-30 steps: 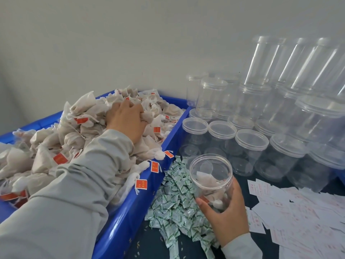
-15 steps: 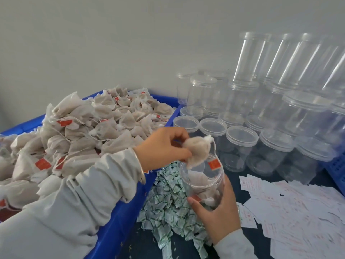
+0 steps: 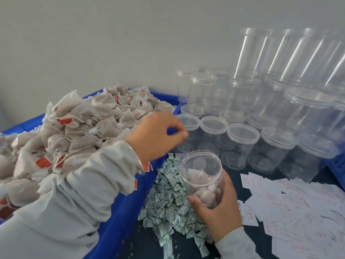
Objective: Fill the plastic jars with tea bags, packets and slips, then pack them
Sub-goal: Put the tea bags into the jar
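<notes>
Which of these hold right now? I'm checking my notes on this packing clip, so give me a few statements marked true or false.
1. The right hand holds the open jar. True.
2. The jar is empty. False: tea bags lie inside it.
3. The left hand holds a tea bag. False: nothing shows in its grip.
4. The green-printed packets lie between the blue bin and the paper slips. True.
</notes>
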